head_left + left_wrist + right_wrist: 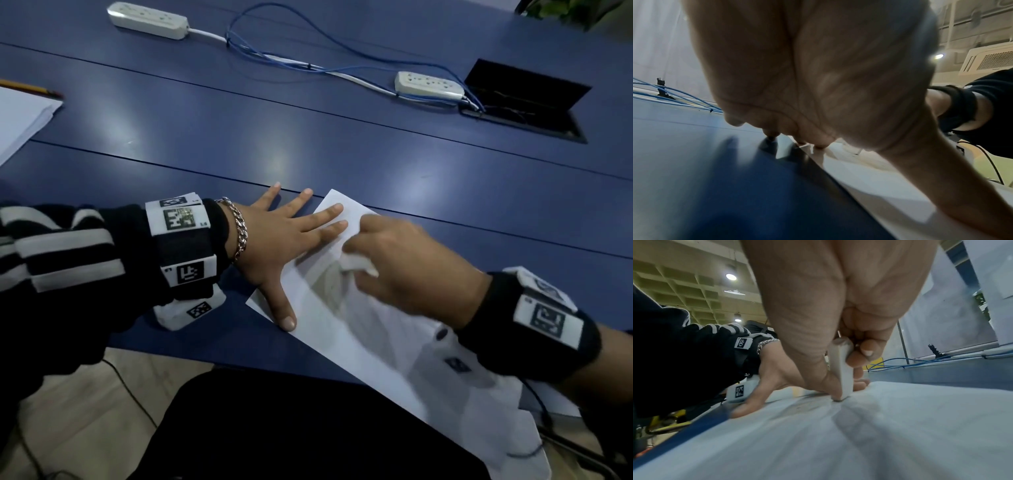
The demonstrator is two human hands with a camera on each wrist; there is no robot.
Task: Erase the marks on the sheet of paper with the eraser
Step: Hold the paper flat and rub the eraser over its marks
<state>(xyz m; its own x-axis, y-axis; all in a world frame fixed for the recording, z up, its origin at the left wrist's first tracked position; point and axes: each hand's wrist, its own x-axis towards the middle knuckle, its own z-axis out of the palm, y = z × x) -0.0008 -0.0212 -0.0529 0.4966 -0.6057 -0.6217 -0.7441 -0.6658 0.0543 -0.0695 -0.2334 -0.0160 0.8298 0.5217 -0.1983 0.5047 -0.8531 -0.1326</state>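
Right up close, the left hand is lying flat, fingers spread, pinning the sheet of paper to the blue counter. Moving right, the right hand is pinching the white eraser upright, tip rubbing the sheet. Bearing down too hard risks creasing or tearing the paper there.

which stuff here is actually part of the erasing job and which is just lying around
In use: white block eraser pinched by right hand; white paper sheet pressed flat by left hand.

Lying about: yellow pencil, spare white paper stack, two white power strips, blue cables.
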